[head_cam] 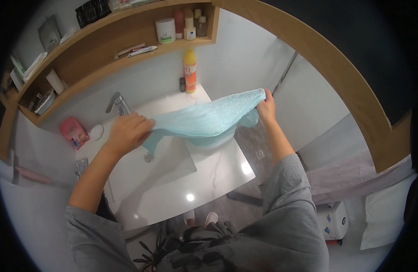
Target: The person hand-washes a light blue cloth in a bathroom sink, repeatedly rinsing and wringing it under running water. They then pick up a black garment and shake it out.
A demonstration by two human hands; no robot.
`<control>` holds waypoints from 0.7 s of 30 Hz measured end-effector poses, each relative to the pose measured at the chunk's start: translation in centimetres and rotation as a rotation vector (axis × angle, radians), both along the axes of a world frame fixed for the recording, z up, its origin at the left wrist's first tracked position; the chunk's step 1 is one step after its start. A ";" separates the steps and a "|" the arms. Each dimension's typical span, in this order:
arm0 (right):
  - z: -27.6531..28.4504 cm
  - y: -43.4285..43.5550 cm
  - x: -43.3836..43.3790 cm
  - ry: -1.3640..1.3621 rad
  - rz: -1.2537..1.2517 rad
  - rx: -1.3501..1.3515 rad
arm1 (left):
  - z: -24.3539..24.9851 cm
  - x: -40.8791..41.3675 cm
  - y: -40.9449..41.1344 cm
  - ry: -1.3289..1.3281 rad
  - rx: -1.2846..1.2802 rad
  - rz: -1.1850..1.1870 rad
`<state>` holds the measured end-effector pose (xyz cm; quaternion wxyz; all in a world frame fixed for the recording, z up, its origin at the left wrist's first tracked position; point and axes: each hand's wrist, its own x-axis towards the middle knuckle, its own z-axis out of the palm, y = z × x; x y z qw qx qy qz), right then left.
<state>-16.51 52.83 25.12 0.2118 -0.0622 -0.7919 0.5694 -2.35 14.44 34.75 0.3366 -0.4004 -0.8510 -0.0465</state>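
Observation:
A light-blue terry towel (pixel 209 117) is stretched in the air between my two hands, over the right part of a white sink counter (pixel 222 176). My left hand (pixel 130 131) grips one end, in front of the chrome faucet (pixel 119 103). At the far right, my right hand (pixel 266 106) pinches the other end by a corner, beyond the counter's side edge. The towel sags in the middle, and a loose flap dangles below my left hand over the sink basin (pixel 154 176). Motion blurs the left hand and the towel's lower folds.
A yellow-capped bottle (pixel 190 73) stands at the counter's back corner. A pink pouch (pixel 74 132) and a white round dish (pixel 97 132) sit left of the faucet. Above runs a wooden shelf (pixel 103 73) with toiletries. A wooden-framed dark panel (pixel 372 163) juts in at right.

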 end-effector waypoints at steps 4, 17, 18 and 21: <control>1.4 -0.7 1.1 -0.014 0.094 -0.067 | -0.1 1.6 -1.4 -0.008 -0.025 0.001; 7.1 -3.1 2.1 0.291 0.269 -0.324 | 6.0 1.9 -5.4 0.351 0.015 0.326; 7.9 -3.4 2.1 0.250 0.260 -0.341 | 7.0 1.6 -5.3 0.379 0.033 0.370; 10.5 -4.6 1.8 0.203 0.211 -0.393 | 9.8 0.9 -4.7 0.452 0.209 0.561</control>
